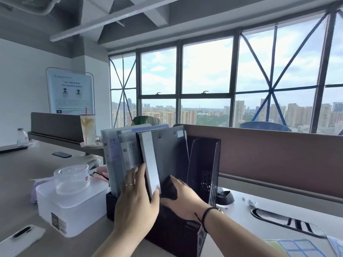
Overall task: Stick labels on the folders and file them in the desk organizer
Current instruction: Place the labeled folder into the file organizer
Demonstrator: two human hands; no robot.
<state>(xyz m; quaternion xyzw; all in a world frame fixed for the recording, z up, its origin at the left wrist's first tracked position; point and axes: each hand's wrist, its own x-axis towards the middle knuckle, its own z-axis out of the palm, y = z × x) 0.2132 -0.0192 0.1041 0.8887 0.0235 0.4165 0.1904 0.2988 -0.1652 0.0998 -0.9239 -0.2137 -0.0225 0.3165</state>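
Two bare hands work at one black mesh desk organizer [203, 175] standing mid-desk [22, 175]. From the far left: one white phone or pad with a black pen on it [20, 238] at the desk edge, one small bottle [22, 136] far back, one dark phone [62, 154] lying flat. One white plastic box [70, 206] with a barcode-type sticker, unreadable, carries one clear round container [71, 178] bearing a small red label, text too small to read. One iced drink cup [88, 128] with a red straw stands on the divider shelf behind; one wall poster [71, 91] above it, writing blurred.

Four folders stand upright in the organizer's left slots: two pale ones [113, 158] printed "20", one with a white spine [149, 160] whose small print is unreadable, and one dark grey folder [171, 154] with two rivets and a small blue-white label [180, 134] near its top corner, no legible text. Left hand [136, 203], ring on one finger, lies flat with fingers spread narrow against the pale folders, thumb pressing the white spine's lower end. Right hand [182, 197], black cord at the wrist, fingers loosely together, presses the lower face of the dark grey folder. Organizer's right slots hold nothing. One sheet of blue and green label stickers [297, 246] lies at the bottom right.
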